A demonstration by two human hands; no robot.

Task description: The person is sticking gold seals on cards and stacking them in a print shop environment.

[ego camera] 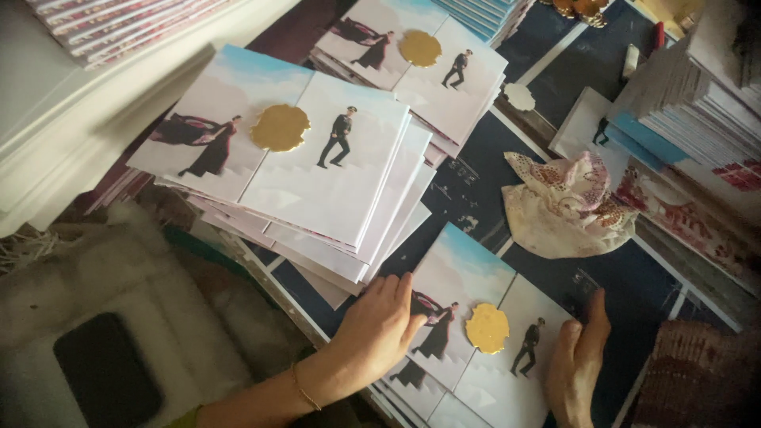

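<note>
A folded white and sky-blue card (476,317) with two walking figures and a round gold seal (487,327) lies on top of a low pile near me. My left hand (379,321) rests flat on the card's left edge, fingers together. My right hand (577,364) touches its right edge, fingers curled along the side. Neither hand has lifted the card.
A tall, fanned stack of the same cards (317,174) lies to the upper left, another stack (420,55) behind it. A crumpled patterned cloth (563,206) lies to the right. Piles of card stock (682,103) line the right side. A dark phone (103,368) sits at lower left.
</note>
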